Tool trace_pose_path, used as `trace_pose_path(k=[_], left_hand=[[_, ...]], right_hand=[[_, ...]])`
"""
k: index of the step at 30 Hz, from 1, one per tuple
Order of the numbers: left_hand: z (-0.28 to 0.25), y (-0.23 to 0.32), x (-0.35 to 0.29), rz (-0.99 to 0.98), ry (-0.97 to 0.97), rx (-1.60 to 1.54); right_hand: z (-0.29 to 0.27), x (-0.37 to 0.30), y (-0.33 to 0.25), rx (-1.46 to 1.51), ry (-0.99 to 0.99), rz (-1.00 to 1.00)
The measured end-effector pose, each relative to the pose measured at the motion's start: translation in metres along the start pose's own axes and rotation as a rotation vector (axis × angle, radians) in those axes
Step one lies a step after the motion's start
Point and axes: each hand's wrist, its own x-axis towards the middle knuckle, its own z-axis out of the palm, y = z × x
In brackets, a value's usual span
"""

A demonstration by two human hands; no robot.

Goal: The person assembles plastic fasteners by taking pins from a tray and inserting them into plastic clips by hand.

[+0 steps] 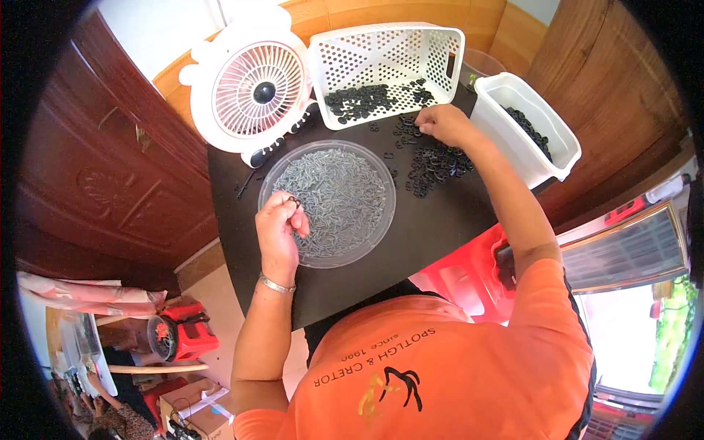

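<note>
My left hand (277, 224) is closed, gripping a small black plastic clip (295, 201) between thumb and forefinger. It hangs over the left part of a round clear tray (389, 196) full of short grey screws or nails (334, 194). At the far side of the table, my right hand (444, 123) has its fingertips pinched together beside loose black clips (405, 129). Whatever sits between those fingertips is too small to make out. A larger heap of black clips (438, 167) lies just nearer than that hand.
A white fan (262, 92) stands at the back left. Behind the tray, a white perforated basket (374, 44) lies tipped, black clips inside. At right is a white bin (513, 150) of black pieces. The dark table (433, 213) borders a red plastic stool (469, 275). Other people appear lower left.
</note>
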Motion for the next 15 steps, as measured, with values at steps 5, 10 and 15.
trace_pose_path(k=[5,10,15], left_hand=[[0.000,0.001,-0.001,0.016,0.003,0.021],[0.000,0.001,-0.002,0.003,-0.001,0.037],[0.000,-0.002,0.000,0.015,0.008,0.055]], right_hand=[[0.008,0.000,-0.009,-0.074,-0.026,-0.037],[0.008,0.001,-0.015,-0.153,-0.069,0.027],[0.013,-0.007,-0.011,-0.110,-0.003,-0.022]])
